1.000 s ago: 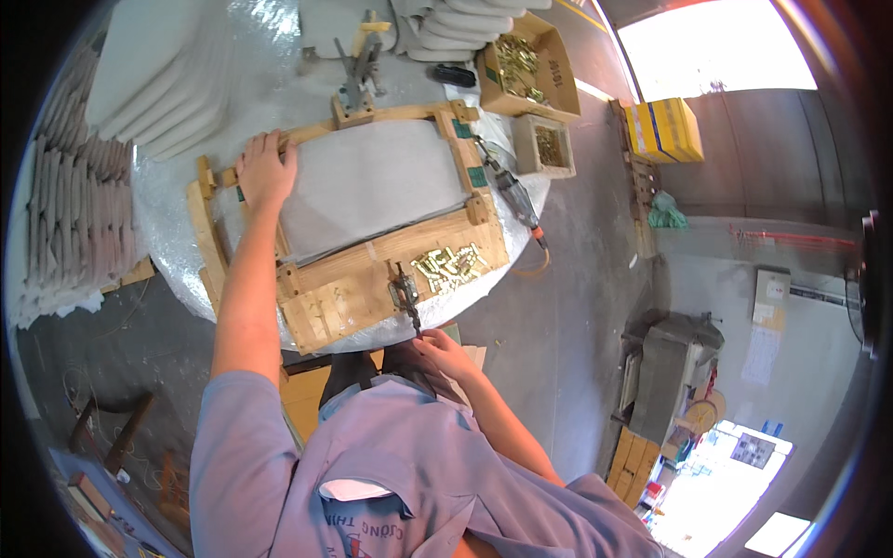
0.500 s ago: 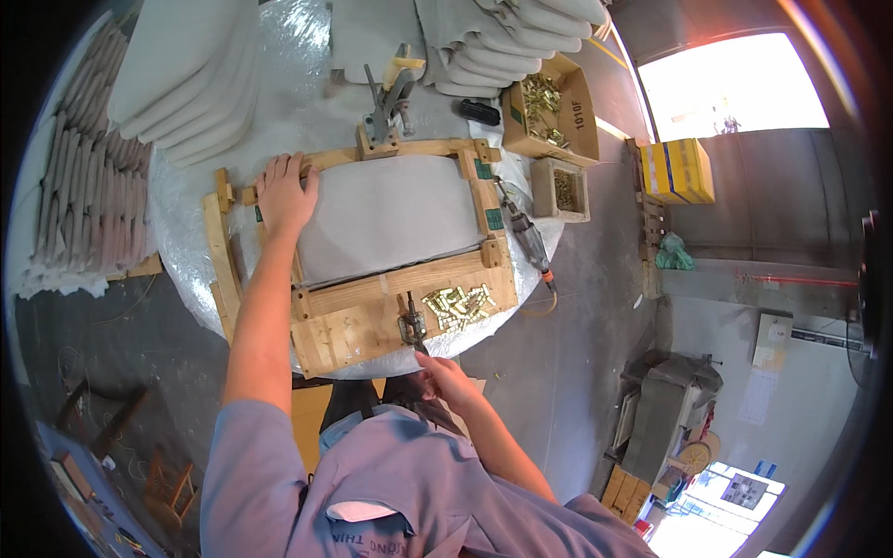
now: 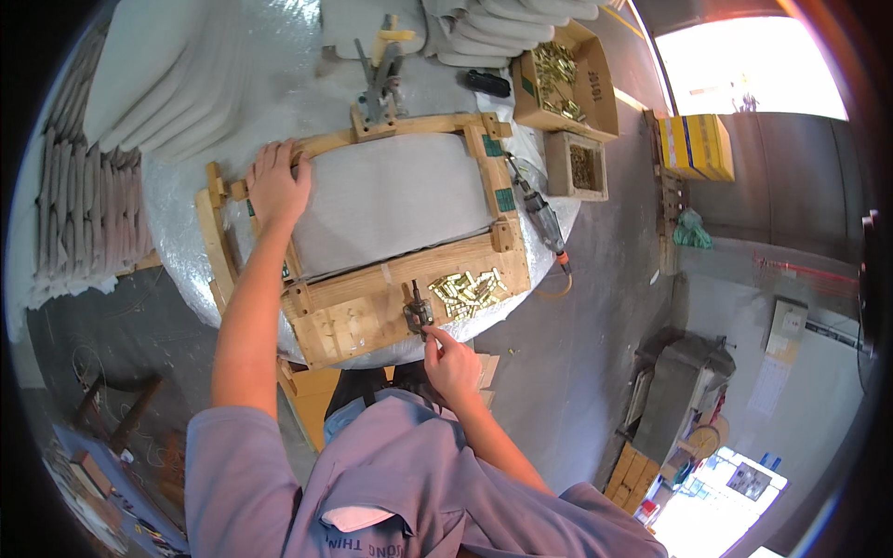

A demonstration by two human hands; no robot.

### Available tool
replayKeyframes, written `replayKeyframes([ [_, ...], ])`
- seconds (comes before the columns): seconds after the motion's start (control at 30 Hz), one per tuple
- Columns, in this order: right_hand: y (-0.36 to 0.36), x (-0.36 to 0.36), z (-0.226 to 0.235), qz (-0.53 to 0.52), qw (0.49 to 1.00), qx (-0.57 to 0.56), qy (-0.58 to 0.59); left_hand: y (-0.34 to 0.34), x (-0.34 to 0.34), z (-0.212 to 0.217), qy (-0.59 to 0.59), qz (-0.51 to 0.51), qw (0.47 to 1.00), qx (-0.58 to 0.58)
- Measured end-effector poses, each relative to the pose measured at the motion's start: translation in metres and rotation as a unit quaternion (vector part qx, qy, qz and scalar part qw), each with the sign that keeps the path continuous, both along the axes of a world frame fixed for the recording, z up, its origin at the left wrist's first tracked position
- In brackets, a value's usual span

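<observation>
A light grey padded panel (image 3: 395, 200) lies inside a wooden jig (image 3: 349, 302) on the table. My left hand (image 3: 278, 191) rests flat on the jig's upper left corner and the panel's edge, fingers stretched out. At the jig's near edge, my right hand (image 3: 453, 367) is closed with thumb and finger at the handle end of a metal toggle clamp (image 3: 418, 310). Beside that clamp is a loose pile of brass-coloured threaded inserts (image 3: 467, 293). Another toggle clamp (image 3: 379, 79), with a yellowish handle, stands at the jig's far side with its handle raised.
Right of the jig lies a power driver (image 3: 541, 216) with an orange-ended cord. Beyond it are a cardboard box (image 3: 595, 88) of brass parts and a smaller box (image 3: 595, 181). Stacked grey panels (image 3: 153, 74) line the far left; a black object (image 3: 488, 84) lies behind the jig.
My right hand has moved up and forward along the near clamp's handle, toward the jig. My left hand stays on the jig's corner. The whole view has shifted slightly.
</observation>
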State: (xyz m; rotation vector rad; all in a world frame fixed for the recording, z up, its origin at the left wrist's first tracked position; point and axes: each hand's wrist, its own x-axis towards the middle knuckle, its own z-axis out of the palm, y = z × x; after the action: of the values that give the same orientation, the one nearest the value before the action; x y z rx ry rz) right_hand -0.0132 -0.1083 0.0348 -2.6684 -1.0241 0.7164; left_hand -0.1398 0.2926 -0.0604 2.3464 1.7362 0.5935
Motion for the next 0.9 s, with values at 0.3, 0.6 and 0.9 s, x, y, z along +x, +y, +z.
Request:
replayKeyframes([
  [0.3, 0.0, 0.004, 0.009, -0.005, 0.998, -0.031, 0.052, 0.002, 0.001, -0.001, 0.051, -0.008, 0.999, 0.004],
  [0.6, -0.012, 0.011, 0.0, 0.02, 0.995, -0.044, 0.089, -0.094, -0.009, 0.028, -0.075, -0.294, 0.952, 0.039],
  [0.9, -0.029, 0.015, -0.006, 0.068, 0.99, -0.052, 0.113, -0.221, -0.034, 0.03, 0.02, -0.326, 0.942, 0.075],
])
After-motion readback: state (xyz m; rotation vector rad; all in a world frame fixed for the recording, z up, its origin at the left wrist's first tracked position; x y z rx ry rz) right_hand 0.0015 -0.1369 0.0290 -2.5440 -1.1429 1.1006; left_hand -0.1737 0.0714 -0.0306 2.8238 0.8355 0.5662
